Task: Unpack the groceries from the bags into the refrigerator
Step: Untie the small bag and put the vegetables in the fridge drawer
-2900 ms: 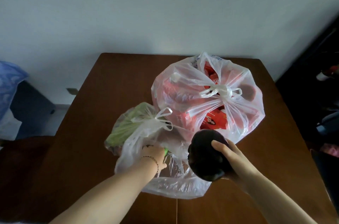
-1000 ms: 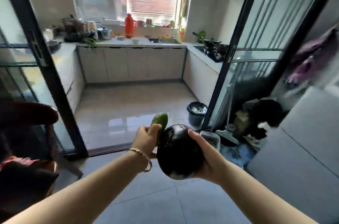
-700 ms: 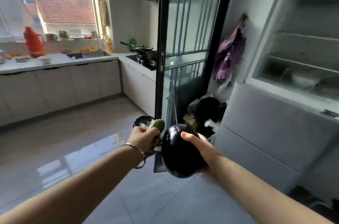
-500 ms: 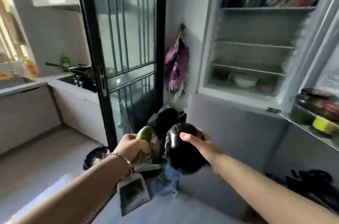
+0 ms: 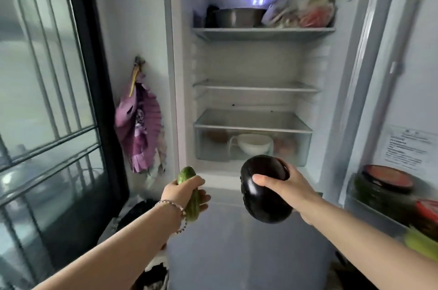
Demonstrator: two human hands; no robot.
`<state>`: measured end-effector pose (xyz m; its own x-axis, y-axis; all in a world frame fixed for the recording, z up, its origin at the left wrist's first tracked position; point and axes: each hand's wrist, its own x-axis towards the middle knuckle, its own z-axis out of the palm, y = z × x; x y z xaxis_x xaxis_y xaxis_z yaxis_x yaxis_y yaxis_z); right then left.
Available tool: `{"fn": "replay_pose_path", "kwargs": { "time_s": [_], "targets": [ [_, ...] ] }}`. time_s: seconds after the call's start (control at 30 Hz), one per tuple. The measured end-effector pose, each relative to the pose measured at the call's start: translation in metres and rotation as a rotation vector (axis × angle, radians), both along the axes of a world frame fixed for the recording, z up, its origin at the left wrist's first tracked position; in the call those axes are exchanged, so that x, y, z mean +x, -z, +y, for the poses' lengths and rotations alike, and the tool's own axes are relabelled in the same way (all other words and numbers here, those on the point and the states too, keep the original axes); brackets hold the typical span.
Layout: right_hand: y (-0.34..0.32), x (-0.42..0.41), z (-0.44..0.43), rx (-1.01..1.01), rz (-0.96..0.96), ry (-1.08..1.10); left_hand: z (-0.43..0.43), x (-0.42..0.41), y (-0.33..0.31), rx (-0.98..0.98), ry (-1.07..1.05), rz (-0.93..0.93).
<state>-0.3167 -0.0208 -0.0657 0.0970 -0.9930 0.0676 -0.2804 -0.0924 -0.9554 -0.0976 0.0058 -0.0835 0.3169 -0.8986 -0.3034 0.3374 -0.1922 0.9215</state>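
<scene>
My right hand [image 5: 288, 189] grips a round, dark purple eggplant [image 5: 263, 194] in front of the open refrigerator [image 5: 180, 76], just below its clear drawer [image 5: 301, 147]. My left hand [image 5: 183, 191] holds a green cucumber [image 5: 189, 191] upright, to the left of the eggplant and level with the bottom of the fridge opening. The middle glass shelves [image 5: 254, 88] are bare. On the top shelf stand a metal bowl [image 5: 239, 16] and plastic bags of food [image 5: 308, 8]. A white bowl [image 5: 253, 145] sits inside the drawer.
The fridge door [image 5: 403, 100] hangs open on the right, with jars [image 5: 384, 190] in its rack. A closed lower freezer front [image 5: 237, 242] lies below my hands. A purple cloth [image 5: 139, 123] hangs on the wall at left, beside a dark-framed glass sliding door [image 5: 47, 100].
I turned from the table with the bags, past the kitchen, to face the open refrigerator. Both hands kept hold of the cucumber and eggplant, and have moved slightly apart.
</scene>
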Motion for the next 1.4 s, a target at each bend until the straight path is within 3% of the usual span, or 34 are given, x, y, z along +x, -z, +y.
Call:
{"fn": "replay_pose_path", "kwargs": {
  "time_s": [0.27, 0.43, 0.6, 0.93, 1.4],
  "targets": [
    [-0.027, -0.027, -0.147, -0.095, 0.119, 0.122, -0.211, -0.045, 0.002, 0.115, 0.059, 0.232],
    [-0.035, -0.029, -0.188, -0.117, 0.147, 0.253, -0.274, -0.055, 0.009, 0.064, 0.074, 0.236],
    [-0.032, -0.032, -0.199, -0.078, 0.146, 0.369, -0.306, -0.056, 0.014, 0.036, 0.111, 0.367],
    [-0.04, -0.035, -0.186, -0.173, 0.177, 0.404, -0.293, -0.054, 0.032, 0.085, 0.124, 0.346],
    [-0.08, -0.024, -0.171, -0.43, 0.388, 0.189, -0.184, -0.05, 0.028, 0.13, 0.121, 0.387]
  ]
}}
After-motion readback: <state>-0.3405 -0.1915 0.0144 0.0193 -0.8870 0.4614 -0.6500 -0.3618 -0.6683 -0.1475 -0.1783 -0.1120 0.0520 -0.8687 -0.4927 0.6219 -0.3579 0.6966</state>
